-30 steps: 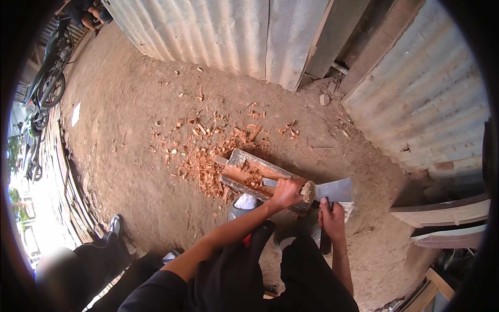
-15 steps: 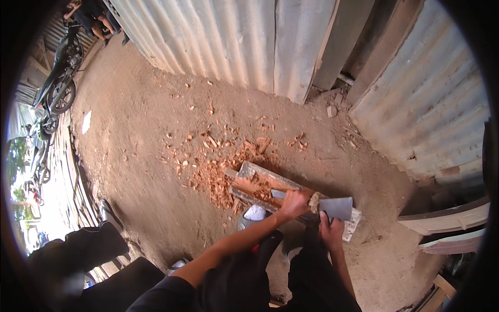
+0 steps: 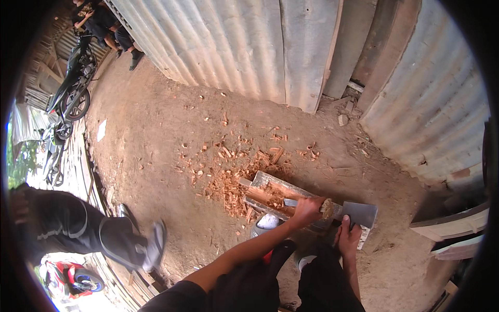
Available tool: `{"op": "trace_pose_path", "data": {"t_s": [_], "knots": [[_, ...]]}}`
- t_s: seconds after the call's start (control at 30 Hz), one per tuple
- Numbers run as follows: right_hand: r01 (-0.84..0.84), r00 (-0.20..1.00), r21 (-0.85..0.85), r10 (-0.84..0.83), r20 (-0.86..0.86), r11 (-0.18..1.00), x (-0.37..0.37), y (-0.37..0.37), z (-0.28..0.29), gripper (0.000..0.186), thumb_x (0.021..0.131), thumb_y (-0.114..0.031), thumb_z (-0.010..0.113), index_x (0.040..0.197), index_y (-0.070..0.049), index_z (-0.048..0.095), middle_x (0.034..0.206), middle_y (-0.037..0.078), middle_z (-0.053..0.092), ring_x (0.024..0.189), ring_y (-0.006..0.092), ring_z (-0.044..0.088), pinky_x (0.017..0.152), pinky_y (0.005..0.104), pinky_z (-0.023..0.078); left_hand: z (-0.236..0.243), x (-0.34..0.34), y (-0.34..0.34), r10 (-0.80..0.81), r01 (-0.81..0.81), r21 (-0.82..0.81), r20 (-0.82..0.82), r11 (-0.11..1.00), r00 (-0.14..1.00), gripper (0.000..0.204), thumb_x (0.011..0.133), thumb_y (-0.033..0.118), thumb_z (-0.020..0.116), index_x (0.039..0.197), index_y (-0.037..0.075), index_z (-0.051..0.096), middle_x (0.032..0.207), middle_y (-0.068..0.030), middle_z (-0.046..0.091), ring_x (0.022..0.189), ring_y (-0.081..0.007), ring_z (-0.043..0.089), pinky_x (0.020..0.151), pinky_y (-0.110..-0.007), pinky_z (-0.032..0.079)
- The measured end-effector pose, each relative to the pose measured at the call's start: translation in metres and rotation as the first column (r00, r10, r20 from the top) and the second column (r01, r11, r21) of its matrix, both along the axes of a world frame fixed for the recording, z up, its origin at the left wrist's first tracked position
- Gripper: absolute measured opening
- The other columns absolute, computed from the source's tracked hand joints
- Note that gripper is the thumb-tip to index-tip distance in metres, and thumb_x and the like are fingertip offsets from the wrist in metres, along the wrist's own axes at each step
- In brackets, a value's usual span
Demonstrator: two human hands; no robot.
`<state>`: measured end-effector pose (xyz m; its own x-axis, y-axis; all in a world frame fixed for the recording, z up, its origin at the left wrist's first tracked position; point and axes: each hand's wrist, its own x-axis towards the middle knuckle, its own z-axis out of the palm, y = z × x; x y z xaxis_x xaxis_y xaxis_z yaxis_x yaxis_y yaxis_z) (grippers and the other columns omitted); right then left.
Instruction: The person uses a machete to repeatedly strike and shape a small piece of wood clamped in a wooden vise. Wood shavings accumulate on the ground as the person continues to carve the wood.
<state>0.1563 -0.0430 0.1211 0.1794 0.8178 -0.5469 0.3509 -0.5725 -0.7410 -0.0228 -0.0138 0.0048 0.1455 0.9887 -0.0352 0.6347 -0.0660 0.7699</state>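
Observation:
My left hand (image 3: 306,212) is closed on a chisel, its metal blade (image 3: 290,202) lying in the hollow of a pale, weathered wooden block (image 3: 267,179) with reddish wood shavings inside. The chisel's frayed handle end (image 3: 327,209) shows beside my fist. My right hand (image 3: 348,236) grips a broad flat metal tool (image 3: 359,212), held just right of that handle end. Loose shavings (image 3: 228,200) lie heaped beyond the block, and a grey shoe (image 3: 260,228) is beside it.
Corrugated sheet walls (image 3: 218,41) stand ahead and right, with stacked boards (image 3: 442,223) at right. Another person's leg (image 3: 119,242) is at lower left. Parked motorbikes (image 3: 75,99) line the left, near people (image 3: 104,26) at top and a red vehicle (image 3: 67,278) below.
The person at lower left has stepped, leg and sandal now further forward and right. The whole view has shifted, with block, walls and motorbikes lower and further right. Both my hands keep their holds.

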Motion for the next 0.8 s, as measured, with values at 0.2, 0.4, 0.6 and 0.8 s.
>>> {"op": "trace_pose_path", "data": {"t_s": [0.2, 0.4, 0.6, 0.8], "knots": [[-0.345, 0.900, 0.119, 0.293, 0.323, 0.931, 0.018, 0.007, -0.032, 0.045, 0.104, -0.036, 0.062, 0.088, 0.005, 0.068, 0.065, 0.016, 0.065, 0.063, 0.0345, 0.068, 0.064, 0.0478, 0.053, -0.005, 0.000, -0.006, -0.001, 0.001, 0.013, -0.039, 1.000, 0.999, 0.049, 0.071, 0.015, 0.070, 0.120, 0.010, 0.067, 0.096, -0.0176, 0.074, 0.087, -0.0378, 0.072, 0.070, -0.052, 0.054], [-0.331, 0.919, 0.304, 0.233, 0.318, 0.893, 0.020, -0.007, -0.038, 0.043, 0.103, -0.035, 0.062, 0.091, 0.006, 0.068, 0.068, 0.018, 0.066, 0.064, 0.0322, 0.066, 0.065, 0.0459, 0.051, -0.002, 0.006, 0.001, -0.014, 0.014, 0.011, 0.038, 1.000, 0.999, 0.052, 0.070, 0.013, 0.070, 0.122, 0.011, 0.066, 0.097, -0.0187, 0.074, 0.085, -0.0395, 0.072, 0.070, -0.054, 0.054], [0.097, 0.991, 0.150, -0.082, -0.102, 0.984, 0.001, -0.013, -0.013, 0.042, 0.104, -0.034, 0.061, 0.082, 0.001, 0.059, 0.059, 0.006, 0.055, 0.049, 0.0157, 0.055, 0.047, 0.0361, 0.042, -0.009, 0.000, -0.003, -0.016, 0.016, 0.034, 0.003, 0.999, 1.000, 0.057, 0.069, 0.013, 0.070, 0.126, 0.010, 0.064, 0.096, -0.0192, 0.074, 0.082, -0.0398, 0.071, 0.069, -0.054, 0.054], [-0.228, 0.967, 0.210, 0.195, 0.167, 0.951, 0.022, -0.012, -0.034, 0.046, 0.106, -0.036, 0.057, 0.074, -0.003, 0.054, 0.055, 0.003, 0.051, 0.045, 0.0143, 0.051, 0.045, 0.0325, 0.041, -0.007, 0.000, -0.003, 0.004, -0.004, 0.054, 0.002, 0.999, 1.000, 0.052, 0.069, 0.012, 0.070, 0.121, 0.008, 0.066, 0.091, -0.0193, 0.073, 0.079, -0.0401, 0.071, 0.067, -0.053, 0.054]]}}
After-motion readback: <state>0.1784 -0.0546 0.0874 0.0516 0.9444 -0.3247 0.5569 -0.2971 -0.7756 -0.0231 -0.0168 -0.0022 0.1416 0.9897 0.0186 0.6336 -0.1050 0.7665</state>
